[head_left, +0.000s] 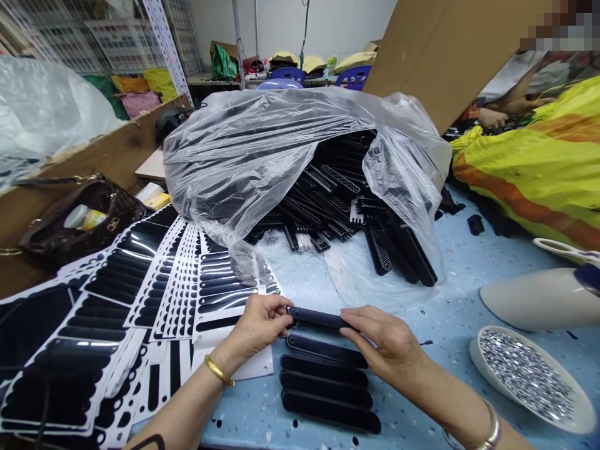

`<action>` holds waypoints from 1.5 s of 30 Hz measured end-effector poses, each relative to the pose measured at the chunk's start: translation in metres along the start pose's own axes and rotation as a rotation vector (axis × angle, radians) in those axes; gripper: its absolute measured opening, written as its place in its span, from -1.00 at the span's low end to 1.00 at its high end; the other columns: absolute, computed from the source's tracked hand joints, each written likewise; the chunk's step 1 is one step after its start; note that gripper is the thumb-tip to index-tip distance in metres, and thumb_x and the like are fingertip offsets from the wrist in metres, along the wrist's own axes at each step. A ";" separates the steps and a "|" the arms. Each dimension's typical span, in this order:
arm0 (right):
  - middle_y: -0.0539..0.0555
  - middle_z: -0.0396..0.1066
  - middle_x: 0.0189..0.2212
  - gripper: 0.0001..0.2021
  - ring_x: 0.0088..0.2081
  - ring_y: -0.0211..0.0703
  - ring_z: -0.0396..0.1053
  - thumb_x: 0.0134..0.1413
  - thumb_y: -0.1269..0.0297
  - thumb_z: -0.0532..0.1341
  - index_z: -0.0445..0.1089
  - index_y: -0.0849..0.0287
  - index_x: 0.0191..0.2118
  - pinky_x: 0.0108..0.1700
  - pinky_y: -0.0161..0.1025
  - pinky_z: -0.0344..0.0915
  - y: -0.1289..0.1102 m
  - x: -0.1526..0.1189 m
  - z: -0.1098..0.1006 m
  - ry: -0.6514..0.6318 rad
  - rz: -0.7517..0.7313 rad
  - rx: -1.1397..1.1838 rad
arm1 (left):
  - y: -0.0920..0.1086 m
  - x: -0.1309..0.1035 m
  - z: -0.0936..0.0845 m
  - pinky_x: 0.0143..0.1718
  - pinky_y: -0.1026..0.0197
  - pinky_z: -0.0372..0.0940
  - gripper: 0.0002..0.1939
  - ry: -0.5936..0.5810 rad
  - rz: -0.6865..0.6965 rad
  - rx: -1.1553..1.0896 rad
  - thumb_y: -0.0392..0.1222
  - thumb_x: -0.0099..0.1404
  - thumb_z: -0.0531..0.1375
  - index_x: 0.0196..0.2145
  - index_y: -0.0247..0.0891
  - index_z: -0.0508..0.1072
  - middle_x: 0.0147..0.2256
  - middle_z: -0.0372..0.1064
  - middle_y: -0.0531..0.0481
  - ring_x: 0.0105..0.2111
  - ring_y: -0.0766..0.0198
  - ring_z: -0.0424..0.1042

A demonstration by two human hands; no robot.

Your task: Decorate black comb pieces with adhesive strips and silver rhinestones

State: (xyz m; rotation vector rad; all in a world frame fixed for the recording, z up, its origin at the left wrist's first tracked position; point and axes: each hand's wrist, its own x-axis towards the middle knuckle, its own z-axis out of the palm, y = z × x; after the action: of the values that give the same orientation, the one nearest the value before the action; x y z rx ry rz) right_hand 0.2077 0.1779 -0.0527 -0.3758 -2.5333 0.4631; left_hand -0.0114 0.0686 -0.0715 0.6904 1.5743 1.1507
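Between my two hands, just over the table, is a long black plastic strip-shaped piece [319, 317]. My left hand [265, 319] pinches its left end between thumb and fingers. At its right end, the thumb and fingers of my right hand [387, 337] close on it. Below it on the table lie several similar black pieces [328, 379], side by side in a rough column. Sheets of black rounded stickers [227, 284] on white backing spread out left of my left hand. My fingers hide both ends of the held piece.
A clear plastic bag [234, 150] spills black pieces [328, 194] behind my hands. At right sit a bowl of small metal parts [529, 375], a white container [534, 297], scissors [562, 249] and a yellow sack [557, 162]. A brown handbag [60, 228] lies left. Another person's hand [492, 117] shows behind.
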 end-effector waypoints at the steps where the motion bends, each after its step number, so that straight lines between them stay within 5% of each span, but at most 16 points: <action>1: 0.16 0.55 -0.35 -0.80 -0.36 -0.10 0.52 0.30 0.45 0.09 0.47 0.21 -0.17 -0.34 -0.23 0.47 0.000 0.001 0.001 -0.003 -0.002 -0.003 | 0.000 0.000 0.000 -0.75 0.42 0.15 -0.73 0.001 0.003 0.003 -0.36 -0.01 0.23 -0.29 -0.38 0.56 -0.62 0.34 0.15 -0.67 0.36 0.40; 23: 0.18 0.53 -0.40 -0.78 -0.40 -0.07 0.48 0.25 0.47 0.09 0.48 0.22 -0.30 -0.36 -0.19 0.44 -0.004 0.004 0.009 -0.047 0.047 -0.043 | 0.004 -0.003 0.001 -0.70 0.42 0.20 -0.81 0.008 -0.013 -0.003 -0.43 0.01 0.23 -0.36 -0.37 0.56 -0.66 0.33 0.18 -0.69 0.41 0.37; 45: 0.15 0.51 -0.39 -0.83 -0.37 -0.07 0.48 0.18 0.48 0.15 0.48 0.17 -0.31 -0.28 -0.18 0.45 0.001 -0.002 0.015 -0.084 0.114 -0.042 | 0.001 -0.002 -0.002 -0.73 0.40 0.19 -0.73 -0.034 0.004 -0.006 -0.22 -0.03 0.29 -0.31 -0.36 0.57 -0.61 0.38 0.09 -0.65 0.33 0.41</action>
State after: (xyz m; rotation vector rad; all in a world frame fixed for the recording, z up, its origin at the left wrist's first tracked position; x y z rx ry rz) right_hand 0.2014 0.1741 -0.0663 -0.5294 -2.6160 0.4789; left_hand -0.0124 0.0666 -0.0696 0.7052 1.5413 1.1407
